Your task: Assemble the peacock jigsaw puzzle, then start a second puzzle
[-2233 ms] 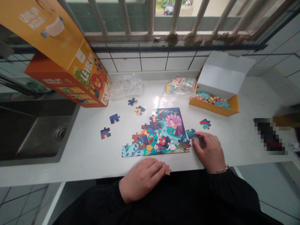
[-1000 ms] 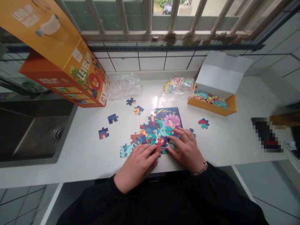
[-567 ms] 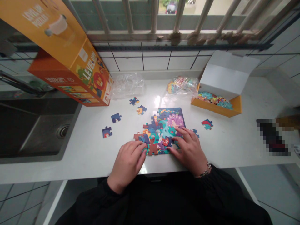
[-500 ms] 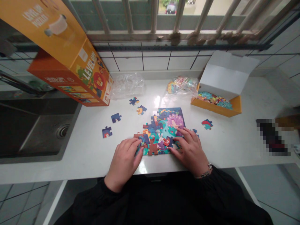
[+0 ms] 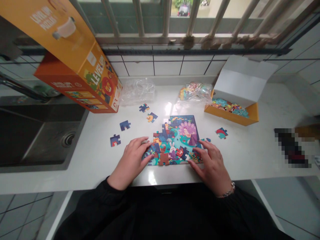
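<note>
A partly assembled jigsaw puzzle (image 5: pixel 183 138) lies on the counter before me, with a purple peacock and a white rabbit in its picture. My left hand (image 5: pixel 132 160) rests at its lower left edge, fingers apart, thumb over the border. At the lower right corner is my right hand (image 5: pixel 212 165), its fingers spread and touching the edge. Several loose pieces sit on top of the puzzle: a dark blue and red puzzle piece (image 5: pixel 183 153), a brown puzzle piece (image 5: pixel 164 159) and a blue puzzle piece (image 5: pixel 156 147) near my left fingertips.
Loose pieces lie left of the puzzle, among them a dark blue one (image 5: pixel 125 125); a red and teal piece (image 5: pixel 221 133) lies right. Behind stand a tall orange box (image 5: pixel 100 83), crumpled plastic (image 5: pixel 138 91), a bag of pieces (image 5: pixel 195 91) and an open yellow box (image 5: pixel 231 115). A sink (image 5: pixel 45 140) is left.
My right hand has moved right and down, off the dark blue and red piece, which stays on the puzzle. My left hand has drawn slightly left, its fingers spreading.
</note>
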`<action>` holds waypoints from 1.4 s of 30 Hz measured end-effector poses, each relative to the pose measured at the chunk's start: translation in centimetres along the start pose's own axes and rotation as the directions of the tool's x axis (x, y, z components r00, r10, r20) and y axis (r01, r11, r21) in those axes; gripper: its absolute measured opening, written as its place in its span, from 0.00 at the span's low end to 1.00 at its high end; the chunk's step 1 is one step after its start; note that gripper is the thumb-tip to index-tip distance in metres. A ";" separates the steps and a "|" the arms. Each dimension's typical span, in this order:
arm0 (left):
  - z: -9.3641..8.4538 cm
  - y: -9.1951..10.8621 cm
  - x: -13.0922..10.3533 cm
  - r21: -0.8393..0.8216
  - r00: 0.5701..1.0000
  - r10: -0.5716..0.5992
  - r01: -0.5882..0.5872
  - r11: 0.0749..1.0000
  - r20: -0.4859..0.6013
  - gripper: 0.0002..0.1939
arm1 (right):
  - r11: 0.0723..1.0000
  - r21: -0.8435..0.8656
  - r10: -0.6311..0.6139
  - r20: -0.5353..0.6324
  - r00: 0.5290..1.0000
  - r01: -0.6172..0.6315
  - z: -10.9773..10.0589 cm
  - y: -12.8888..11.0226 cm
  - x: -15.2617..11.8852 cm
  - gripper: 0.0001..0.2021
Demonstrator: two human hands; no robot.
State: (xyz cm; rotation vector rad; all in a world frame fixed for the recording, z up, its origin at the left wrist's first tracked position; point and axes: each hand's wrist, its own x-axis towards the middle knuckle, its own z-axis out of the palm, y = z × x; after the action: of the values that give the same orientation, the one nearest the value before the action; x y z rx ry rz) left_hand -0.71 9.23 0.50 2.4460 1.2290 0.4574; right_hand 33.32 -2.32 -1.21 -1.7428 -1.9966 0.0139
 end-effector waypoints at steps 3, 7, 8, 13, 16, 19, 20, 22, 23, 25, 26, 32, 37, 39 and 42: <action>-0.2 -0.2 0.4 -0.060 1.000 -0.001 0.002 0.998 0.010 0.16 | 1.000 0.010 0.003 -0.031 1.000 -0.002 -0.3 1.0 -0.7 0.21; -0.3 -0.2 0.8 -0.113 1.000 -0.004 0.007 0.994 0.025 0.13 | 1.000 0.029 0.009 -0.080 0.997 -0.007 -0.2 1.6 -1.2 0.20; -0.4 -0.1 0.9 -0.117 1.000 -0.003 0.006 0.993 0.025 0.16 | 0.999 0.033 0.010 -0.092 0.996 -0.007 -0.1 1.6 -1.2 0.20; -0.5 -0.4 1.3 -0.095 0.998 0.004 0.001 0.995 0.058 0.23 | 0.998 0.060 0.020 -0.109 0.994 -0.013 0.2 1.6 -1.0 0.18; -0.7 -0.6 1.7 -0.102 0.995 0.003 0.007 0.995 0.099 0.19 | 0.998 0.066 0.025 -0.108 0.994 -0.018 0.2 1.6 -0.9 0.17; -1.0 -0.5 2.3 -0.133 0.993 -0.005 0.021 0.991 0.118 0.15 | 0.998 0.067 0.023 -0.110 0.994 -0.015 0.2 1.6 -0.9 0.17; -1.1 -0.4 2.5 -0.148 0.992 -0.007 0.026 0.989 0.126 0.15 | 0.998 0.069 0.025 -0.109 0.994 -0.017 0.3 1.6 -1.0 0.16; -1.4 -0.2 3.0 -0.184 0.991 -0.015 0.040 0.982 0.136 0.15 | 0.997 0.074 0.032 -0.108 0.994 -0.024 0.3 1.7 -1.0 0.16; -1.5 -0.1 3.1 -0.206 0.991 -0.026 0.054 0.977 0.133 0.15 | 0.996 0.079 0.037 -0.107 0.994 -0.029 0.3 1.7 -1.0 0.15; -1.8 0.3 3.3 -0.258 0.989 -0.091 0.119 0.959 0.118 0.12 | 0.995 0.090 0.046 -0.106 0.993 -0.037 0.3 1.6 -1.0 0.15; -1.9 0.5 3.3 -0.291 0.982 -0.152 0.180 0.940 0.116 0.12 | 0.995 0.095 0.050 -0.107 0.993 -0.040 0.3 1.6 -1.0 0.15; -1.5 1.7 3.2 -0.661 0.846 -0.508 0.475 0.581 0.161 0.21 | 0.995 0.091 0.050 -0.119 0.992 -0.039 0.2 1.5 -0.9 0.14; -0.5 2.7 3.3 -0.840 0.802 -0.517 0.478 0.256 0.299 0.26 | 0.995 0.091 0.048 -0.106 0.993 -0.038 0.3 1.7 -1.0 0.14; -0.2 3.1 3.3 -0.853 0.800 -0.493 0.485 0.196 0.342 0.26 | 0.995 0.091 0.048 -0.102 0.994 -0.039 0.3 1.7 -1.0 0.14; 0.1 3.7 3.2 -0.857 0.804 -0.474 0.485 0.174 0.359 0.25 | 0.995 0.092 0.051 -0.103 0.993 -0.041 0.2 1.6 -0.9 0.14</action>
State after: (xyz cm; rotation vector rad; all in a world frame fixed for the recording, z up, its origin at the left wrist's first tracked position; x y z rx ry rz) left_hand 3.77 9.76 2.47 0.9572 1.1515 0.6903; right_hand 34.83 -2.80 -2.28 -1.6968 -1.8524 0.0268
